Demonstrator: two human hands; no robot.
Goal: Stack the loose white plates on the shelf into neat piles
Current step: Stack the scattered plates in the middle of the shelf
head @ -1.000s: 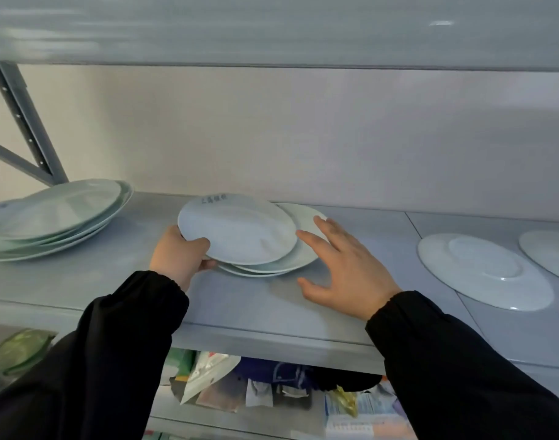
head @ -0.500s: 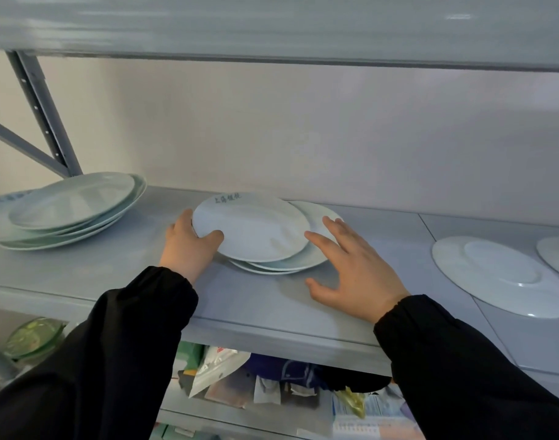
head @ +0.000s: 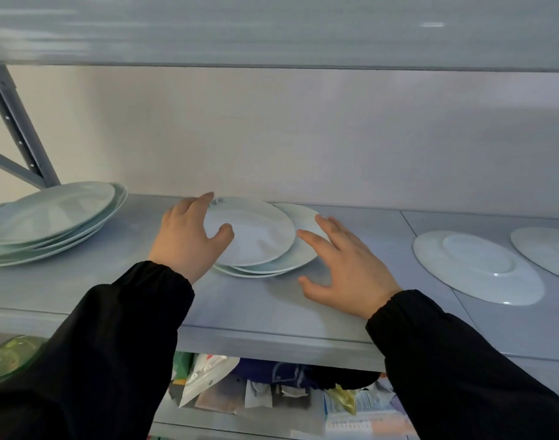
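Left hand (head: 189, 239), right hand (head: 346, 268), fingers spread

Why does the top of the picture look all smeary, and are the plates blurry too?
Head view: the upper shelf is streaked sideways, motion blur close to the camera; the middle plates, left hand and right hand look fairly sharp; small glare spots sit on the rim of the upside-down plate.

Head camera looks forward-down, close to shelf (head: 259, 301).
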